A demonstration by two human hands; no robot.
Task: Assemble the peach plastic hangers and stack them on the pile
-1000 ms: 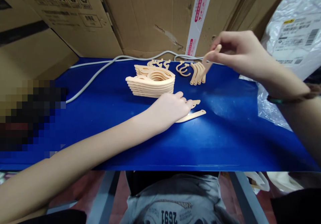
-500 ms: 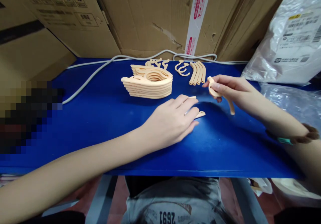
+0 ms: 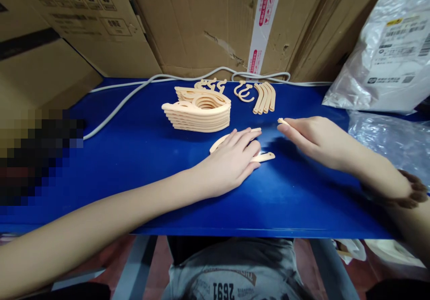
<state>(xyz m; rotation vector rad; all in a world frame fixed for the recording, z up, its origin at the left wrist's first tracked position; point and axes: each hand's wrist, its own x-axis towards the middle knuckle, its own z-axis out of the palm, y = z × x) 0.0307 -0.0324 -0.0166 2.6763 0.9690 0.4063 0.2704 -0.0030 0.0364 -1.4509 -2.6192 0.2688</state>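
My left hand (image 3: 231, 163) lies palm down over a beige plastic hanger piece (image 3: 265, 157) on the blue table, its fingers stretched over the part. The piece's curved end shows left of the fingers and its two tips on the right. To the right, my right hand (image 3: 312, 141) is closed in a pinch around another beige plastic hanger piece (image 3: 282, 121); only its small tip sticks out past the thumb. Behind my left hand stands a stack of beige hanger bodies (image 3: 201, 116). Farther back lie loose hooks (image 3: 244, 91) and a row of curved arms (image 3: 264, 98).
Cardboard boxes (image 3: 208, 22) stand along the back of the blue table (image 3: 134, 192). A white cable (image 3: 127, 98) runs in front of them. Plastic-wrapped packages (image 3: 379, 67) lie at the right. More hooks (image 3: 211, 84) are behind the stack.
My right hand has turned over and lowered, hiding most of the piece it holds. My left hand has drawn slightly left, with more of the piece beneath it showing.
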